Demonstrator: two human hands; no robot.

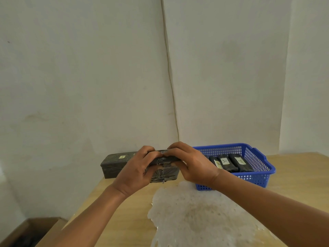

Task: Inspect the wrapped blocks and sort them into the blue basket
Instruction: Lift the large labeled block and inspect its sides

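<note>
A dark wrapped block (164,172) is held just above the wooden table (124,220), its crinkled end facing me. My left hand (135,168) grips its left side and my right hand (192,163) grips its right side, fingers curled over the top edge. Behind my left hand a long dark wrapped block (114,164) with a small yellow label lies along the wall. To the right stands the blue basket (258,168), holding three dark wrapped blocks (231,163) with pale labels marked by a letter.
A large pale worn patch (195,216) covers the table top in front of me. White walls meet in a corner just behind the table. A brown cardboard box (26,232) sits on the floor at lower left.
</note>
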